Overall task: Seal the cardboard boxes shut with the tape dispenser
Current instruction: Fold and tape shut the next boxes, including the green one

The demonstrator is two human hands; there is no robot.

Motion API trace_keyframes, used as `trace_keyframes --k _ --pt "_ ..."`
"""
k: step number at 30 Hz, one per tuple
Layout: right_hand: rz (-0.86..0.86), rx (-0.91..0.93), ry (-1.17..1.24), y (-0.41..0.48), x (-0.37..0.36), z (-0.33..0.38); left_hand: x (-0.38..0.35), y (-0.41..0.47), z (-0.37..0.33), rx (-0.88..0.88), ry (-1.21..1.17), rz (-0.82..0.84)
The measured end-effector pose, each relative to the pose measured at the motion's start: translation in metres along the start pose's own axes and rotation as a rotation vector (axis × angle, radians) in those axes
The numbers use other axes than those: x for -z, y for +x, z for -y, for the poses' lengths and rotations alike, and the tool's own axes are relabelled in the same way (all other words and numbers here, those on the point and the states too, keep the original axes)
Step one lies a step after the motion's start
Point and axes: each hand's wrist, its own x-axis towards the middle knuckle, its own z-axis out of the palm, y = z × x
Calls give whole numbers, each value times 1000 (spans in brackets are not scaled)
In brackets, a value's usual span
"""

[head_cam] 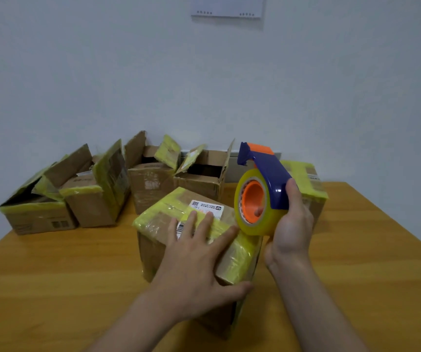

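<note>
Now, left hand [194, 260] spread flat on the near taped box [157, 218], right hand [293, 224] gripping the tape dispenser [267, 174].
Dispenser upright at that box's 3 o'clock edge, yellow roll [255, 227] facing 9 o'clock. Open-flapped boxes [87, 207] ranged from 10 to 12 o'clock on the wooden table [52, 275]; another taped box [308, 181] at 1 o'clock, behind the dispenser.
</note>
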Motion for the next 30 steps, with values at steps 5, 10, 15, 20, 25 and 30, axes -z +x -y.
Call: trace_keyframes --k 5,10,15,20,25,30 --pt "37 -21 -19 4 4 0 24 15 42 -233 -96 105" --pt "105 -5 -27 8 7 5 45 7 58 -245 -241 215" --pt "161 -33 -77 9 7 2 38 -7 53 -239 -402 171" --pt "212 -73 -124 9 4 3 30 -3 51 -163 -515 1" --pt "260 -80 -131 8 4 3 35 10 59 -124 -603 1" --pt "281 -69 -147 5 8 3 18 4 60 -128 -481 -191"
